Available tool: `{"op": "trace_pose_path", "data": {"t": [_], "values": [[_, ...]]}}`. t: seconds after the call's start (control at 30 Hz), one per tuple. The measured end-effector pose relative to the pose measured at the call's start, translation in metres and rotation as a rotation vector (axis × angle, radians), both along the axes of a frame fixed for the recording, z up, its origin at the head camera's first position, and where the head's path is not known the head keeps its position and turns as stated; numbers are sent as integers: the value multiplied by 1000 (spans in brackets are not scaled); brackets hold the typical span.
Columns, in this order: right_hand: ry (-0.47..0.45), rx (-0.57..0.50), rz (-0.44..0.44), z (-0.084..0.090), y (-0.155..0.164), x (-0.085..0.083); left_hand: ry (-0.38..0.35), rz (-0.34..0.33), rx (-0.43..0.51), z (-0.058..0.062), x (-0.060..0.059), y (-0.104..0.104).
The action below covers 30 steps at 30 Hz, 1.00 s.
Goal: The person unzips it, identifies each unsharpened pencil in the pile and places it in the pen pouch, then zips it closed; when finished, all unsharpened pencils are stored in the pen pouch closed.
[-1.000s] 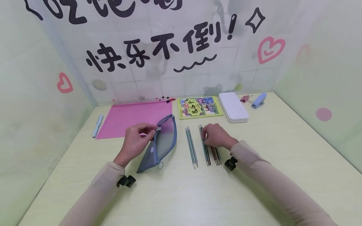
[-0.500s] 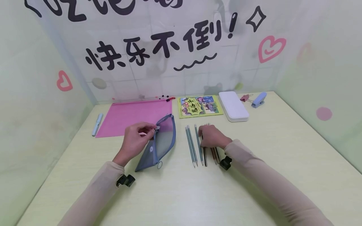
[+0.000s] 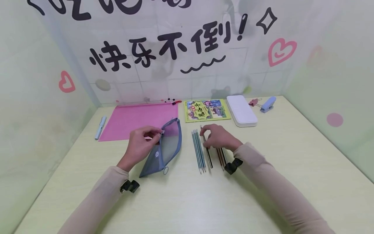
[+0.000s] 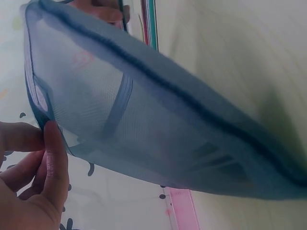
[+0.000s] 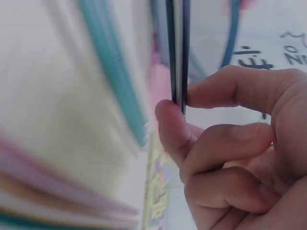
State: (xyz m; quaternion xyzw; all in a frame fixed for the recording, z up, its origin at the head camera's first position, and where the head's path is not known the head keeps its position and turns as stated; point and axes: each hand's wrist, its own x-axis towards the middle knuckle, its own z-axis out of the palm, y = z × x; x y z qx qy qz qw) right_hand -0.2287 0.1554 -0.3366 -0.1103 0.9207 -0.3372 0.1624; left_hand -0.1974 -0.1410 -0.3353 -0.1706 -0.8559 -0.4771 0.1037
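Note:
My left hand (image 3: 140, 144) pinches the upper edge of a blue mesh zip pouch (image 3: 152, 163), whose mouth gapes toward the pencils. The left wrist view shows thumb and fingertips on the rim of the see-through pouch (image 4: 158, 129). Between thumb and finger, my right hand (image 3: 220, 137) pinches a dark striped pencil (image 3: 209, 158), tilted and seemingly just off the table. Left of it, several teal pencils (image 3: 198, 154) lie side by side with their points toward me. Partly under the right hand lie more pencils (image 3: 220, 159), brown and dark; their far ends are hidden.
Behind the pouch lies a pink folder (image 3: 137, 120), with a light blue pen (image 3: 100, 128) to its left. Along the back are a yellow picture book (image 3: 207, 110), a white case (image 3: 241, 110), a pink binder clip (image 3: 253, 102) and a blue stapler (image 3: 268, 104).
A teal pencil has shifted left to join the other teal ones. My right hand has gone from the teal pencils to the dark striped one. The left hand stays on the pouch.

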Motion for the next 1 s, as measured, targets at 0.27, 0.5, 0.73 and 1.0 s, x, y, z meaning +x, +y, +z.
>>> {"op": "trace_pose_path", "data": {"t": [0.27,0.5,0.73,1.0], "values": [[6,-306,-44,12,-32,4,4,-4,11,0,-1,4],[94,-424,-187,10,-71,7,-7,-19,26,1,1,7],[169,-406,-163,4,-92,17,-9,-14,12,2,1,9],[208,-322,-68,-3,-102,23,10,-28,11,1,2,11]]}}
